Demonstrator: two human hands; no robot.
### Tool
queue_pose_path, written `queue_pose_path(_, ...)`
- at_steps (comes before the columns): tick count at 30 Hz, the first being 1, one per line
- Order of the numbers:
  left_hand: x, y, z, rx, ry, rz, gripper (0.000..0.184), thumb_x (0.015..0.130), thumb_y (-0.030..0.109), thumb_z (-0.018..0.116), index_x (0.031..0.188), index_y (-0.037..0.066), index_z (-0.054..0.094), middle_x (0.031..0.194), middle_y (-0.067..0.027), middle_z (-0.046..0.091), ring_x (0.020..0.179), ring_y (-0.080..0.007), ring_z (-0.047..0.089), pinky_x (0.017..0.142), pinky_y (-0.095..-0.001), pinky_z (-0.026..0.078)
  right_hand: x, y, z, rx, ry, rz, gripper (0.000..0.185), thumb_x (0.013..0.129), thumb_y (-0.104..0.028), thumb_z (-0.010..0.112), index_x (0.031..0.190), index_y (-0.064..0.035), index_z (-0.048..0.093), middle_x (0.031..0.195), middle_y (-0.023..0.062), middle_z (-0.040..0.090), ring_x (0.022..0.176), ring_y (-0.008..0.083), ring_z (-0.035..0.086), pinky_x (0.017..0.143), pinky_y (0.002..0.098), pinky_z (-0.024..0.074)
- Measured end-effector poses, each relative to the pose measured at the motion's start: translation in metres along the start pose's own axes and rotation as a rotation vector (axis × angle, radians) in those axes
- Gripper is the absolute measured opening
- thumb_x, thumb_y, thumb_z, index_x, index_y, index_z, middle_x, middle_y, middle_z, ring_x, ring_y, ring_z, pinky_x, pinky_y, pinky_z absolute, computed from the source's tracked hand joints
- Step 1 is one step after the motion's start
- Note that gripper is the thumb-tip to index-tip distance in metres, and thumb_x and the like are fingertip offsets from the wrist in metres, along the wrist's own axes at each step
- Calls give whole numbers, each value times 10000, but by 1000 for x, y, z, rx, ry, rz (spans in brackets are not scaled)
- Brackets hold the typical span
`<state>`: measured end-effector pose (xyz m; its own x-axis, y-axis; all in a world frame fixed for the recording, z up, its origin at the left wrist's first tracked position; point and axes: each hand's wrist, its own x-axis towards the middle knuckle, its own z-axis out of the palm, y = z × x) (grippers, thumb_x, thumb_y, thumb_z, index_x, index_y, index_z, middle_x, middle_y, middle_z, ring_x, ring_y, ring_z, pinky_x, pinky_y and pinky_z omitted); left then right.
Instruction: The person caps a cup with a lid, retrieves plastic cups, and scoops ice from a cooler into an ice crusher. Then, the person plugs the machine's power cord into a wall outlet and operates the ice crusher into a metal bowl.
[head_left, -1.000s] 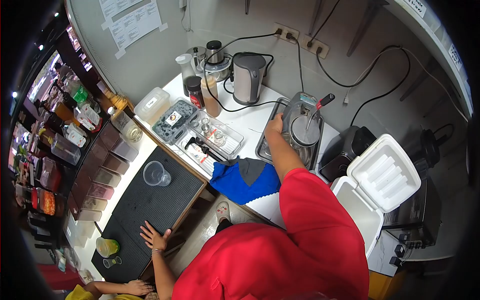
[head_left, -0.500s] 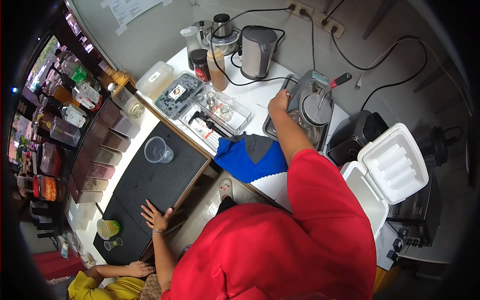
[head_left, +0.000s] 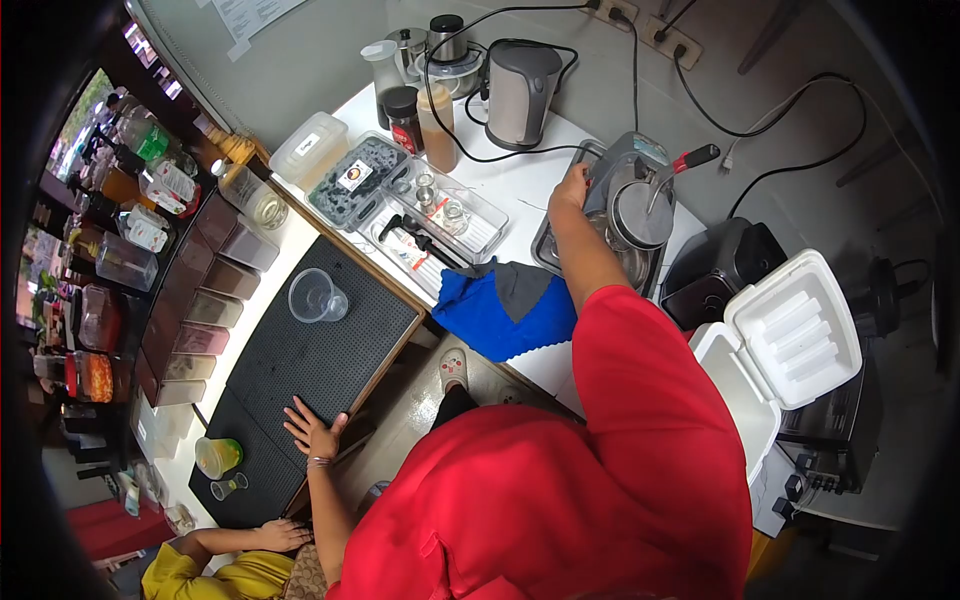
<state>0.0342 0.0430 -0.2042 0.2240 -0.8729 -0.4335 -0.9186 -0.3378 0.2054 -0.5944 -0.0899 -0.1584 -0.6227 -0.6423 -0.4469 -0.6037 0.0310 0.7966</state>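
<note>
My left hand [head_left: 314, 436] lies flat with spread fingers on the black perforated mat [head_left: 290, 370]. Farther along the mat is a clear plastic cup [head_left: 312, 297]; closer in are a green-and-yellow tub [head_left: 217, 457] and a small clear measuring cup [head_left: 230, 487]. With the arm stretched out, my right hand [head_left: 570, 188] is at the left edge of a metal tray [head_left: 545, 245]. Its fingers are curled, and what they hold, if anything, is hidden. The tray bears a clear container [head_left: 632, 155] and a round metal strainer [head_left: 643, 215] with a red-and-black-handled utensil [head_left: 697, 157] in it.
A blue cloth [head_left: 510, 315] hangs at the white table's edge. Behind stand an electric kettle [head_left: 523, 90], bottles and a lidded box [head_left: 358, 180]. An open white cooler [head_left: 745, 380] is at the right. Another person's hand [head_left: 283, 535] rests at the mat's lower end. Power cords cross the back.
The view has shifted slightly. My right hand has moved a little farther out along the tray's edge. My left hand stays on the mat.
</note>
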Motion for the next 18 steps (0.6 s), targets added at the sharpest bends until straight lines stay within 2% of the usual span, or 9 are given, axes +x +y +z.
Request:
queue_pose_path(3, 0, -2, 2, -5, 9, 6, 1229, 673, 621, 733, 1509, 248, -87, 1558, -153, -186, 1415, -431, -156, 1077, -646, -1, 1, -4, 3, 25, 52, -16, 428, 951, -270, 439, 1322, -85, 545, 1427, 153, 447, 1330, 370, 364, 1029, 570, 176)
queue_pose_path(6, -1, 1, 0, 9, 12, 1, 1231, 665, 640, 725, 1510, 248, -79, 1562, -151, -168, 1418, -433, -141, 1078, -649, 19, -17, -2, -6, 177, 221, 119, 399, 937, -238, 431, 1262, -78, 598, 1370, 153, 506, 1318, 330, 385, 1027, 551, 206)
queue_pose_path(8, -3, 3, 2, 20, -4, -24, 1237, 656, 655, 719, 1511, 247, -75, 1566, -149, -156, 1420, -435, -126, 1081, -648, 34, -12, 2, -17, 497, 438, 142, 354, 907, -215, 455, 1171, -94, 657, 1244, 142, 595, 1175, 343, 521, 986, 546, 305)
queue_pose_path(11, -2, -3, 7, 68, 79, 12, 1244, 629, 699, 692, 1514, 247, -57, 1574, -140, -119, 1427, -438, -64, 1096, -624, 83, -60, 71, -63, 816, 572, 88, 332, 871, -224, 457, 1040, -72, 700, 1146, 167, 646, 1053, 346, 613, 855, 478, 468)
queue_pose_path(12, 0, -4, 7, 52, 80, 19, 1235, 637, 685, 699, 1515, 248, -52, 1573, -143, -120, 1426, -439, -73, 1092, -630, 76, -61, 99, -73, 928, 589, 12, 318, 861, -188, 465, 1021, -48, 701, 1103, 184, 660, 1003, 354, 640, 802, 468, 504)
queue_pose_path(13, -1, -6, 8, 38, 79, 25, 1227, 644, 671, 707, 1515, 249, -46, 1573, -145, -121, 1425, -440, -82, 1088, -636, 69, -81, 131, -91, 913, 531, -44, 310, 854, -169, 477, 1025, -24, 690, 1101, 190, 657, 1017, 355, 634, 832, 460, 502)
queue_pose_path(14, -2, -6, 8, 34, 53, 3, 1227, 644, 671, 707, 1515, 249, -46, 1573, -145, -121, 1425, -440, -82, 1088, -636, 69, -72, 156, -95, 827, 655, -105, 309, 851, -169, 488, 1043, -23, 680, 1065, 184, 668, 998, 347, 637, 840, 440, 500)
queue_pose_path(15, -2, -5, 7, 29, 58, 8, 1225, 646, 653, 720, 1516, 249, -42, 1572, -148, -122, 1424, -440, -91, 1083, -642, 62, -95, 183, -101, 959, 812, -247, 302, 844, -160, 497, 1052, -33, 676, 1047, 195, 668, 961, 352, 640, 835, 436, 494)
queue_pose_path(18, -2, -4, 6, 12, 57, 17, 1222, 650, 621, 741, 1517, 249, -36, 1571, -154, -123, 1420, -442, -108, 1075, -653, 47, -109, 233, -130, 911, 728, -374, 303, 840, -156, 504, 1069, -60, 677, 1048, 173, 675, 904, 319, 649, 802, 410, 496)
